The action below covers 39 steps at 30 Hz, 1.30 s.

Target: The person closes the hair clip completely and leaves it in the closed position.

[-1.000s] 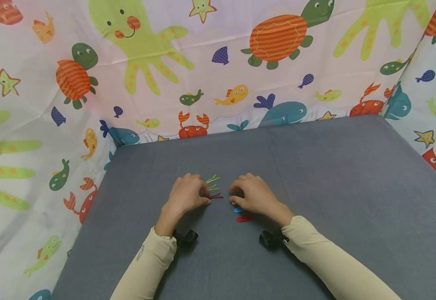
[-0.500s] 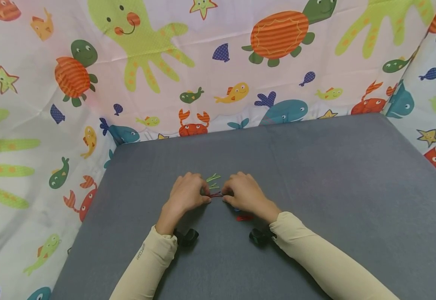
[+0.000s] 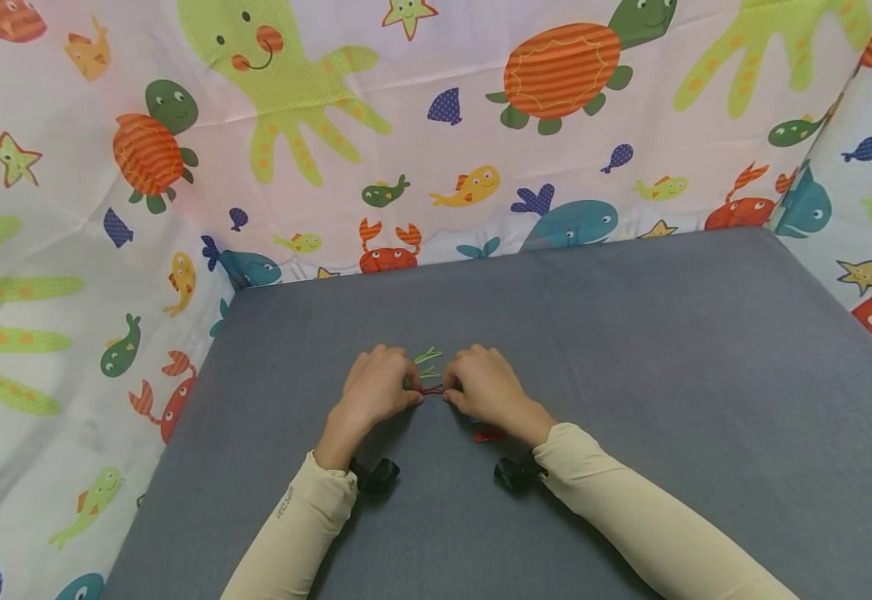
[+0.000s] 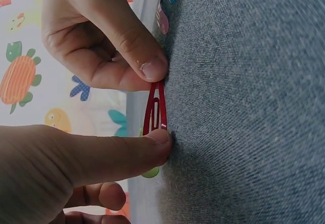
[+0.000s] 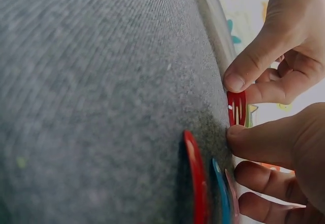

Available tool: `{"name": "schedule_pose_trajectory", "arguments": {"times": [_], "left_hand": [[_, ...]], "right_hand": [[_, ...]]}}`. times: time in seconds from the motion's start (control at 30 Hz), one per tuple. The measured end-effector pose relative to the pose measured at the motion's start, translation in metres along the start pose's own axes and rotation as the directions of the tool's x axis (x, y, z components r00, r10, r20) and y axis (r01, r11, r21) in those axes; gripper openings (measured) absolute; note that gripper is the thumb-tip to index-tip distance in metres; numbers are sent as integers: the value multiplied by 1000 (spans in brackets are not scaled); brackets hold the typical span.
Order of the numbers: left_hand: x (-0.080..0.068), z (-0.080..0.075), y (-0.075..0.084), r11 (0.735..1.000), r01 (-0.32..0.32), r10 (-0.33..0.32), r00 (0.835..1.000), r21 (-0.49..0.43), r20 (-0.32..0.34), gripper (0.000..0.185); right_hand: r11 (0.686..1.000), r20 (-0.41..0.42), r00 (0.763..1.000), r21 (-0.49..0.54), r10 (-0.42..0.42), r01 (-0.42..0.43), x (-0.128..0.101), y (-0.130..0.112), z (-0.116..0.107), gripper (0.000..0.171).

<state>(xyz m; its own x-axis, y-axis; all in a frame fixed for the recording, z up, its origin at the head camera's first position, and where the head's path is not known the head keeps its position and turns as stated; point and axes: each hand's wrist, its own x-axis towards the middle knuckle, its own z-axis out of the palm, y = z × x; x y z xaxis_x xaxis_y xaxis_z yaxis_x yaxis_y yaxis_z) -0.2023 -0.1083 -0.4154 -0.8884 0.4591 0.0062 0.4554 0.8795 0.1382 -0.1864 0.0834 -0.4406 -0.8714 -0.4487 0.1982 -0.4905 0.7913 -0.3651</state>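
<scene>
Between my two hands, a dark red snap hair clip [image 3: 433,390] is pinched at both ends just above the grey tabletop. My left hand [image 3: 378,385] grips its left end with thumb and fingertips. The other end is held by my right hand [image 3: 487,383]. In the left wrist view the clip [image 4: 155,107] shows its slotted middle, and its two sides spread apart toward my left thumb. Two light green hair clips [image 3: 428,356] lie just beyond it. Beneath my right hand are a red clip [image 5: 195,176], a blue clip [image 5: 221,191] and a pink clip [image 5: 232,196].
A grey cloth-covered table [image 3: 631,350] extends around the hands. Curtains [image 3: 436,167] printed with sea animals stand along its back and sides. Black wrist cameras [image 3: 378,476] hang under both wrists.
My right hand has moved left from above the blue clip and has taken hold of the dark red clip's right end. The left hand has stayed nearly in place.
</scene>
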Motion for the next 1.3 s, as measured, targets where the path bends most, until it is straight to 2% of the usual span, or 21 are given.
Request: {"name": "schedule_pose_trajectory", "arguments": {"times": [0.27, 0.4, 0.73, 0.97, 1.3], "left_hand": [[0, 1, 0, 1000, -4, 4, 1000, -6, -19, 10], [0, 0, 2, 1000, -26, 26, 999, -12, -36, 9], [1, -4, 11, 995, -95, 89, 989, -42, -122, 5], [-1, -6, 19, 987, -139, 126, 980, -78, -153, 6], [-1, -8, 25, 976, -198, 178, 964, -89, -197, 4]], "right_hand": [[999, -20, 1000, 50, 11, -10, -2, 2, -1, 7], [996, -36, 999, 84, 25, -22, -6, 4, -4, 8], [994, -146, 989, 110, 26, -10, -15, 13, -10, 16], [988, -205, 978, 156, 33, -1, -21, 17, -16, 21], [971, -196, 975, 231, 107, -60, -26, 25, -24, 25]]}}
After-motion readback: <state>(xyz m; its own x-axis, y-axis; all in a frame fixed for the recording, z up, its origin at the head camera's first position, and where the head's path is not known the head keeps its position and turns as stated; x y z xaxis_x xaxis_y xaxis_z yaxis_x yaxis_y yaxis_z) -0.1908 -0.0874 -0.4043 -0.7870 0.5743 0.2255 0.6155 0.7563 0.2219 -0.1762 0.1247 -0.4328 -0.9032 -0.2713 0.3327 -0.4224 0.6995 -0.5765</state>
